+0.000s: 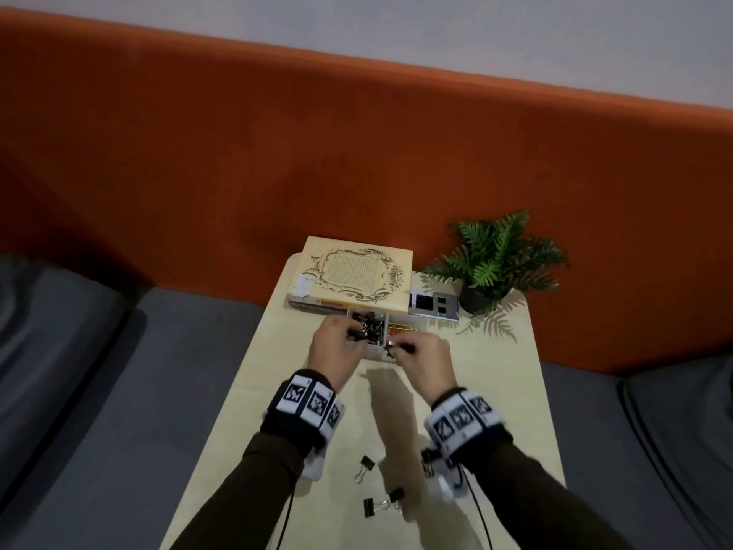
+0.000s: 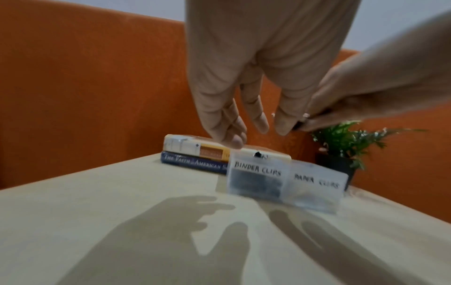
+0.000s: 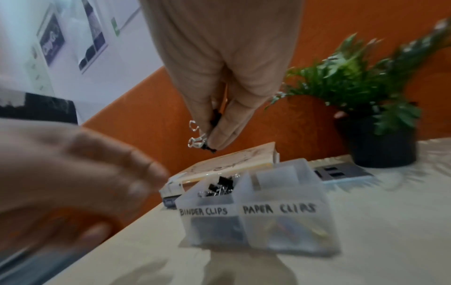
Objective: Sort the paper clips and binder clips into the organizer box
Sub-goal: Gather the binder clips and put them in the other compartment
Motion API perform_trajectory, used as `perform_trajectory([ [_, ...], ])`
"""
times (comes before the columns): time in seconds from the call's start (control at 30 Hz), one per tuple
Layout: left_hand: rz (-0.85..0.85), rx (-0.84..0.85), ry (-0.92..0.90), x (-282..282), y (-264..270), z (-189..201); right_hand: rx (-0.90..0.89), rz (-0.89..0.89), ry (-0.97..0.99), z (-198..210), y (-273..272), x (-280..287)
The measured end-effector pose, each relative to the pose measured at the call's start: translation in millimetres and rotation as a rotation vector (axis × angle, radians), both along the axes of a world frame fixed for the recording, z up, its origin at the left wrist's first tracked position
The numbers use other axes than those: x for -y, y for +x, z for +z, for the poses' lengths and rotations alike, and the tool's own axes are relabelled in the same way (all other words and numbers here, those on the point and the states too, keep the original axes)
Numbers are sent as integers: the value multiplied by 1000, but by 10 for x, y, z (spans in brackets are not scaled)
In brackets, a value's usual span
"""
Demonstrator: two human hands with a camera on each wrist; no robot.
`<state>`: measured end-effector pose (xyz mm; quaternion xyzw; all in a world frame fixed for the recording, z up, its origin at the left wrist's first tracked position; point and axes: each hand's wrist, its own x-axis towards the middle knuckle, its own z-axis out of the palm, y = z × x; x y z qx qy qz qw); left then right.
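A translucent organizer box [image 1: 373, 350] [image 2: 314, 189] [image 3: 280, 227] stands on the small beige table, labelled BINDER CLIPS on its left half and PAPER CLIPS on its right half. Black binder clips [image 3: 217, 188] fill the left compartment and coloured paper clips [image 1: 398, 329] lie in the right one. My right hand [image 1: 400, 348] [image 3: 214, 138] hangs just above the box and pinches black binder clips [image 3: 198, 141] with silver handles. My left hand [image 1: 341, 339] [image 2: 256, 131] hovers over the binder clip compartment, fingers pointing down and empty. Three loose binder clips [image 1: 365, 468] lie on the table near me.
A stack of two books [image 1: 357, 275] lies right behind the box. A grey device [image 1: 432, 303] and a potted fern [image 1: 496, 264] stand at the back right. An orange sofa back rises behind the table [image 1: 496, 391], with grey cushions on both sides.
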<state>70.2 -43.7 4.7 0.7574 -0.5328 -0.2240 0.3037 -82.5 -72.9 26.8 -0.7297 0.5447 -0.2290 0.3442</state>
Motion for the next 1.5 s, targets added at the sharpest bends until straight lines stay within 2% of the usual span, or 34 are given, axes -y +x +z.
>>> perform_trajectory([
  [0.17, -27, -40, 119, -676, -26, -228, -115, 22, -21, 37, 505, 498],
  [0.33, -123, 2, 226, -1011, -63, -394, -204, 225, 106, -26, 603, 547],
  [0.4, -160, 31, 259, -1116, -98, -414, -188, 313, -9, -31, 442, 386],
  [0.47, -202, 64, 290, -1253, -183, -413, -238, 485, -35, -143, 165, 73],
  [0.57, -389, 68, 299, -1482, -368, -408, -467, 814, 142, -372, -258, -514],
  [0.67, -638, 136, 335, -1594, -481, -515, -579, 929, 219, -505, -386, -832],
  [0.77, -731, 276, 348, -1615, -467, -574, -544, 919, 122, -600, -375, -958],
  [0.9, -708, 382, 397, -1676, -388, -674, -443, 817, 42, -725, -455, -1105],
  [0.97, -677, 326, 302, -1736, -387, -752, -377, 747, -1, -735, -518, -1164],
  [1.03, -623, 167, 258, -1765, -379, -700, -359, 692, -18, -739, -595, -1191],
  [1.23, -527, 98, 263, -1636, -391, -556, -301, 622, 92, -738, -933, -1285],
  [1.33, -413, 106, 226, -1261, -299, -412, -358, 636, 96, -761, -1045, -1422],
  [1.5, -210, 143, 50, -221, -161, 11, -271, 504, 75, -898, -1031, -1557],
])
